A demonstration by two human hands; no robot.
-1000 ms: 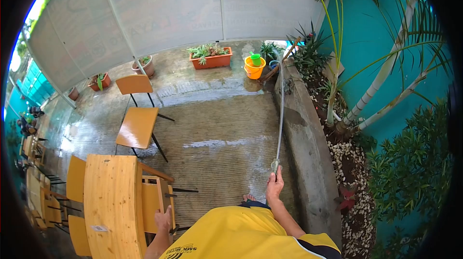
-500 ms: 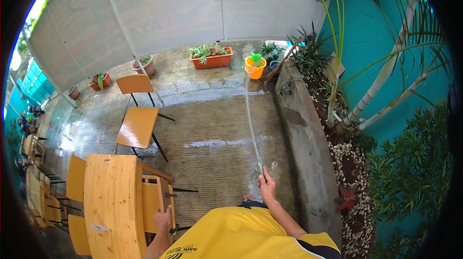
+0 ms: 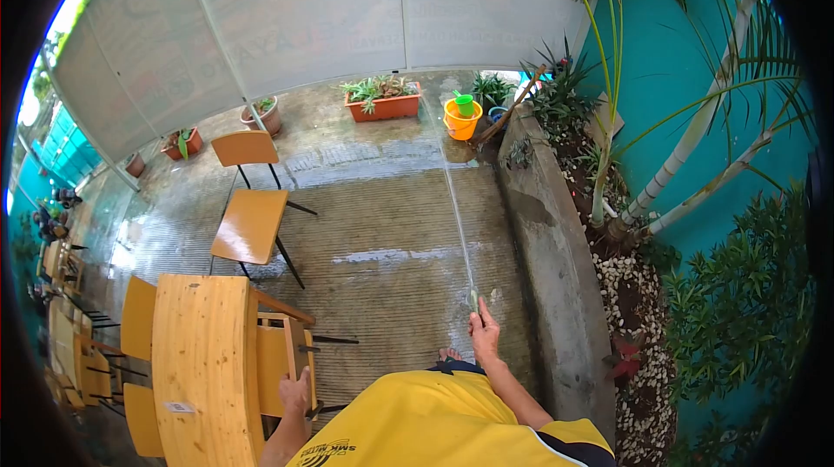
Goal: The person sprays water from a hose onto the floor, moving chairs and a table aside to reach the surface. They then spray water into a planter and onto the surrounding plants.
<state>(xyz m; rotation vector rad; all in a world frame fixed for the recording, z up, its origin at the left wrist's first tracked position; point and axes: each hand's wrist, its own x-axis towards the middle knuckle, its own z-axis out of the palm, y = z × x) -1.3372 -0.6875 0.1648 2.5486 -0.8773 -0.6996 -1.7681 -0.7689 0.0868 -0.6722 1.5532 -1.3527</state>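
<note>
My right hand (image 3: 485,335) is closed around the end of a hose (image 3: 473,296), most of which is hidden. From it a thin jet of water (image 3: 460,224) shoots forward over the wet ribbed floor, passing left of an orange bucket (image 3: 461,122). A green dipper (image 3: 465,105) sits in the bucket's top. Lower left, my left hand (image 3: 295,393) is at the near end of a wooden chair's backrest (image 3: 297,347), its fingers curled against the board and partly hidden. That chair stands beside a wooden table (image 3: 201,354).
Another wooden chair (image 3: 250,225) stands ahead to the left. A planter box (image 3: 384,108) and several pots line the grey banner (image 3: 304,24). On the right, a low concrete curb (image 3: 556,267) borders a bed of pebbles (image 3: 638,328) with palms (image 3: 665,154).
The jet's far end has swung left, away from the bucket. My right hand has shifted very slightly to the right; my left hand stays at the chair.
</note>
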